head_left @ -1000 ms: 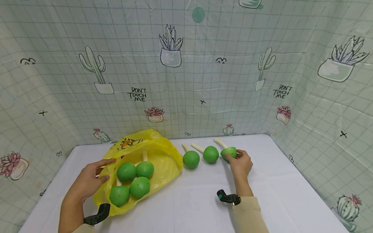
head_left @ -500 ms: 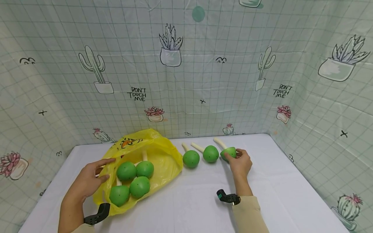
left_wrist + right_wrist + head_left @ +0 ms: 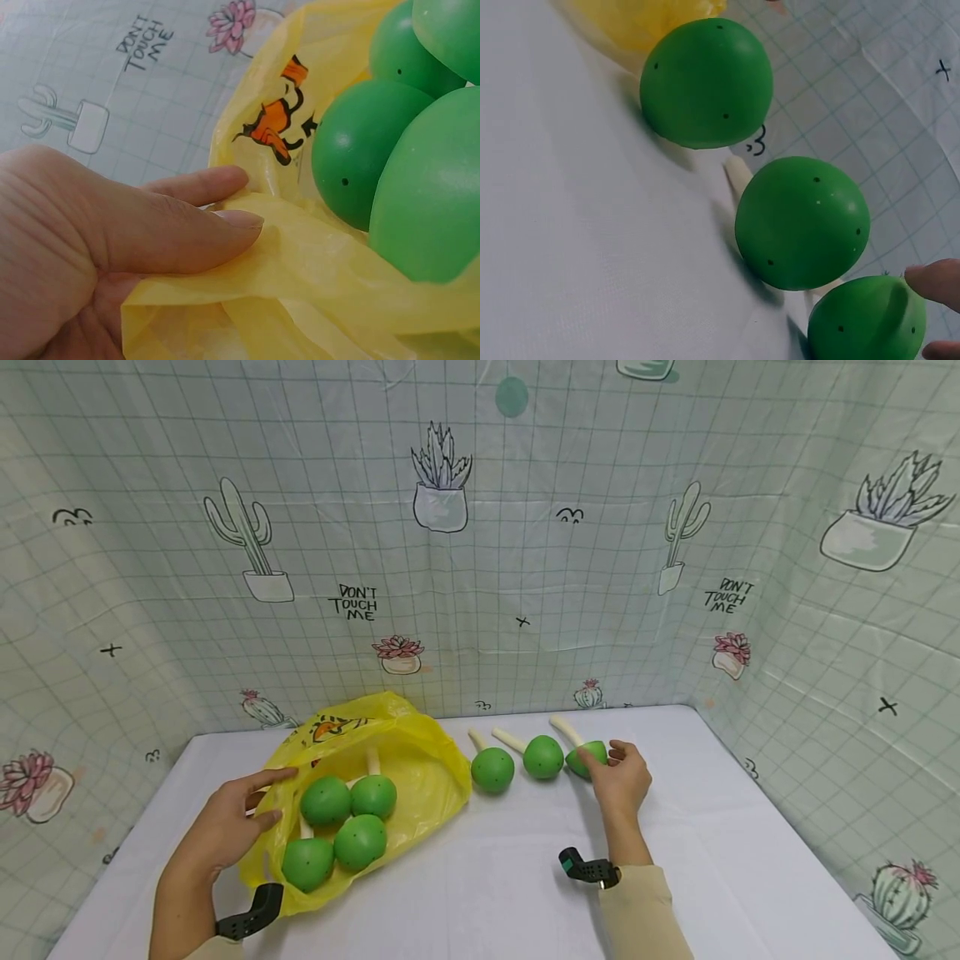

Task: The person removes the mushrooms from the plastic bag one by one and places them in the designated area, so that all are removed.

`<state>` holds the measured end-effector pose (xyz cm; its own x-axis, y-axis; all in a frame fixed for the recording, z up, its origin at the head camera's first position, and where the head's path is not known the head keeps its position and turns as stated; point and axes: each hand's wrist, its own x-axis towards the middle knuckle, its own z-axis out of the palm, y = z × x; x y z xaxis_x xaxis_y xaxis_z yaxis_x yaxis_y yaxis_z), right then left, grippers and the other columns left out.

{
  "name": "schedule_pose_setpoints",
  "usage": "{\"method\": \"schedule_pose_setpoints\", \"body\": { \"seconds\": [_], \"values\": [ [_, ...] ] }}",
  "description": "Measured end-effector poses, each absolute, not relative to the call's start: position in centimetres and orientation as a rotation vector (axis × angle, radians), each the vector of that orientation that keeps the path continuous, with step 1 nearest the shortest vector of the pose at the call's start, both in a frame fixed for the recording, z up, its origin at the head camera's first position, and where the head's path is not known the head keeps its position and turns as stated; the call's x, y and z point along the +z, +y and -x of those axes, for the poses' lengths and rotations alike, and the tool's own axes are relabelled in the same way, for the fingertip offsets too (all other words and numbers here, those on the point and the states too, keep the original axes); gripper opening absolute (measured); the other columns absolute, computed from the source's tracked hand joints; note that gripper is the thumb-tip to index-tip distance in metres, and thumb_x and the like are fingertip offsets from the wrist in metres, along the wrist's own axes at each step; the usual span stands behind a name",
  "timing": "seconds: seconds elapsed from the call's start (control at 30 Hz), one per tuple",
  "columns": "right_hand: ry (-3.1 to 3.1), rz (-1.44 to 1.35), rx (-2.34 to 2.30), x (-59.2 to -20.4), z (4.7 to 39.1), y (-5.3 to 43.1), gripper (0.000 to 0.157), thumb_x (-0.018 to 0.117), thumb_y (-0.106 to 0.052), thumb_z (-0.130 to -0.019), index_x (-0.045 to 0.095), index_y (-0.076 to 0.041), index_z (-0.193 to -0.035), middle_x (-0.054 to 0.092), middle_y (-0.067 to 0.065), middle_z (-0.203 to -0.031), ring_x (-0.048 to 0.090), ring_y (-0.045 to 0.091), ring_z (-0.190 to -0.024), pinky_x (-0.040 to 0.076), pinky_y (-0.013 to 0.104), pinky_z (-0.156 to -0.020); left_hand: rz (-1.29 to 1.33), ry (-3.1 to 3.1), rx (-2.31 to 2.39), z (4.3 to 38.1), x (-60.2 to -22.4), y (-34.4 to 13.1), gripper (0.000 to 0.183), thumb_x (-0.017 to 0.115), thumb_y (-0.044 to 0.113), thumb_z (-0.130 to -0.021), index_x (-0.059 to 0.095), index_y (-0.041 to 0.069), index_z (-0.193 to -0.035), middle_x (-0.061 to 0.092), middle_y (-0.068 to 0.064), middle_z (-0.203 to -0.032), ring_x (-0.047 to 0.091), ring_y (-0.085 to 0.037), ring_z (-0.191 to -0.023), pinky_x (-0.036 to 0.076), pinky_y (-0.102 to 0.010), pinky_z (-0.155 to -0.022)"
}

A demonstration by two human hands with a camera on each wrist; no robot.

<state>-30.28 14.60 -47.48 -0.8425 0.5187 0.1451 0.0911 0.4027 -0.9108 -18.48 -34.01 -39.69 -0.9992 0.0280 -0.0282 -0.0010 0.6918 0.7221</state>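
Rightmost green-headed piece [image 3: 861, 321] sits a trace lower under the thumb than one second ago; bag and other pieces look unchanged. It appears to rest on the worktop [image 3: 495, 877], pale stem toward the printed backdrop [image 3: 480, 568], last in a row of three. Right grip [image 3: 622, 781] pinches its head between thumb and fingers, though only two digit tips enter the wrist view, so firmness is uncertain. Chief risk, as judged: the head is round, with little to stop it rolling. If the thumb drags or lets go unevenly, the piece could turn into the middle piece [image 3: 543, 757], which could pass the knock to the left piece [image 3: 492, 770]. Left grip [image 3: 225, 822] pinches the rim of the yellow bag [image 3: 429, 777]; four more green heads [image 3: 325, 802] lie inside. Thin, slack plastic: a tug could fold the wall over them or spill the front two across the low lip. Left piece lies just beside the bag mouth; sideways drag could shove it out of line.
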Motion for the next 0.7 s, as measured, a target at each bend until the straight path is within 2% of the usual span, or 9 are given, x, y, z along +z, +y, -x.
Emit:
{"method": "schedule_pose_setpoints", "body": {
  "seconds": [0.3,0.7],
  "values": [
    [-2.226,0.512,1.411,-46.7,30.1,14.5,0.059,0.083,-0.023,-0.091,0.061,0.010,-0.135,0.064,0.030,-0.128,0.061,0.043,-0.120,0.049,0.054,-0.103,-0.039,2.843,1.243,18.2,-39.7,-33.9,0.061,0.062,-0.014,-0.096,0.048,-0.004,-0.154,0.033,-0.038,-0.160,0.043,-0.064,-0.137,0.050,-0.064,-0.103],
    [-2.162,0.357,1.397,-43.8,29.2,12.7,0.056,0.083,-0.021,-0.091,0.063,0.011,-0.132,0.066,0.030,-0.124,0.063,0.043,-0.118,0.051,0.053,-0.102,-0.021,2.844,1.226,18.4,-39.5,-33.9,0.061,0.062,-0.013,-0.096,0.047,-0.003,-0.154,0.031,-0.039,-0.160,0.042,-0.064,-0.137,0.050,-0.063,-0.104]
  ]
}}
